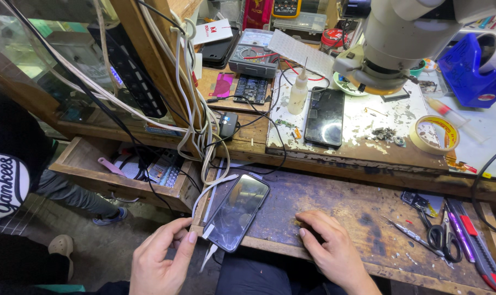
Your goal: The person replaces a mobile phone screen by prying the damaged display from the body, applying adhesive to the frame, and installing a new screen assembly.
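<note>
Both hands are bare, with no gloves, rings or watch visible. The left hand (159, 262) shows short, clean nails on the thumb and fingers (191, 237). The right hand (331, 248) is bare up to the wrist, and no sleeve is visible there. Below, between the hands, the lap is covered with dark clothing (253, 278), probably trousers.
</note>
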